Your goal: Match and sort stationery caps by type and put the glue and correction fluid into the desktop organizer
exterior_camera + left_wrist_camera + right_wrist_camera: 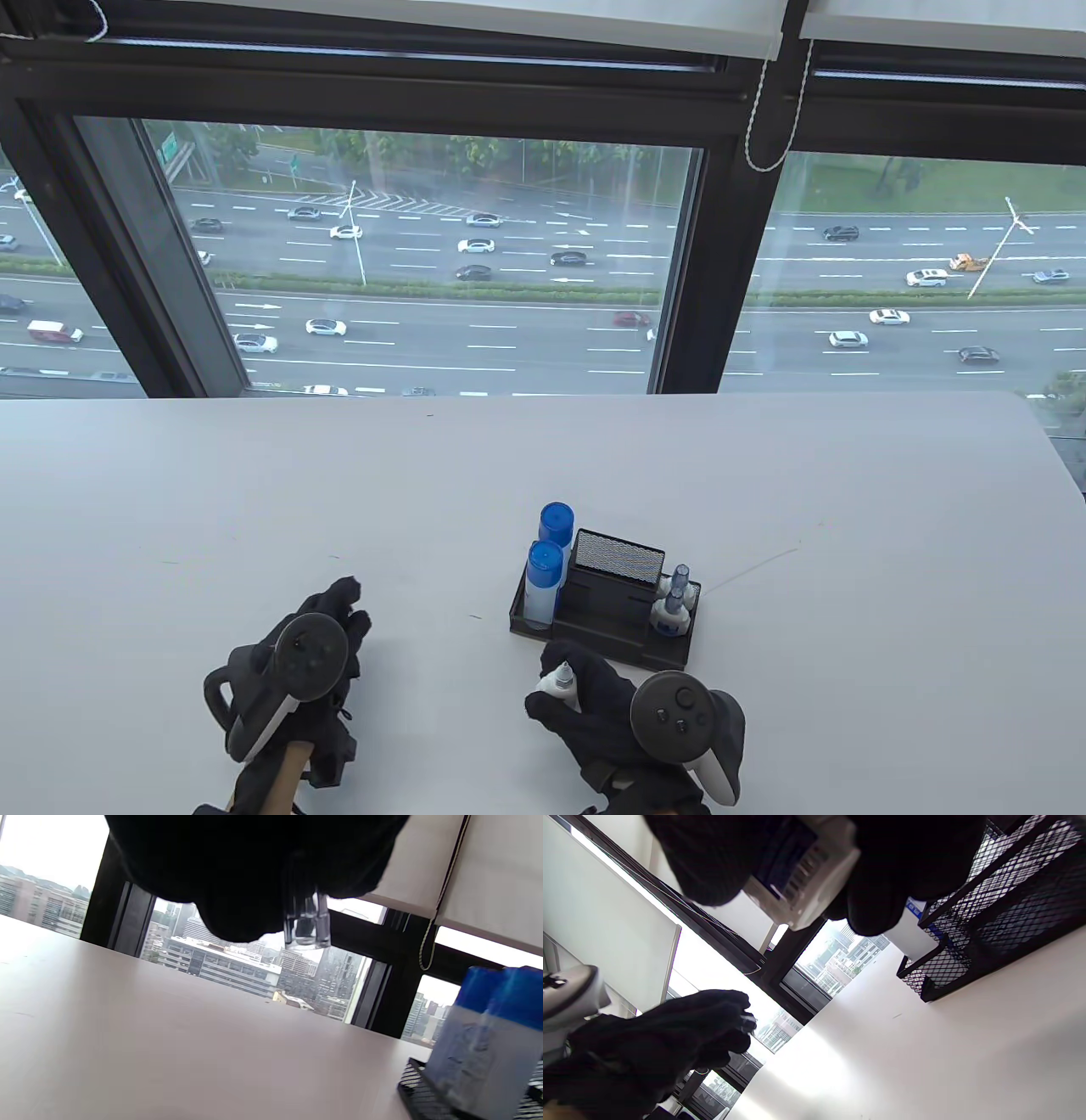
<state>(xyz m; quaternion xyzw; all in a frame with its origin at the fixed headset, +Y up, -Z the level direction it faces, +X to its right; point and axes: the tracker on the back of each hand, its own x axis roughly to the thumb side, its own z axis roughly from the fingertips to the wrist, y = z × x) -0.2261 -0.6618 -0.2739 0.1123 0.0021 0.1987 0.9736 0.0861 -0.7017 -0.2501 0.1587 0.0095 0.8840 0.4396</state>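
Observation:
A black mesh organizer (670, 652) stands mid-table. Two blue-capped glue sticks (544, 577) stand at its left end, and two small white bottles with clear caps (674, 607) at its right end. My right hand (585, 696) is just in front of the organizer and grips a small white correction fluid bottle (562, 682) with its tip uncovered. In the right wrist view that correction fluid bottle (808, 878) sits between my gloved fingers (908, 870). My left hand (339, 615), to the left, pinches a small clear cap (306, 926), seen in the left wrist view.
The white table (254, 509) runs back to a large window (424, 255) over a road. A blind cord (764, 127) hangs at the upper right. The table's right edge curves away near the organizer's far side.

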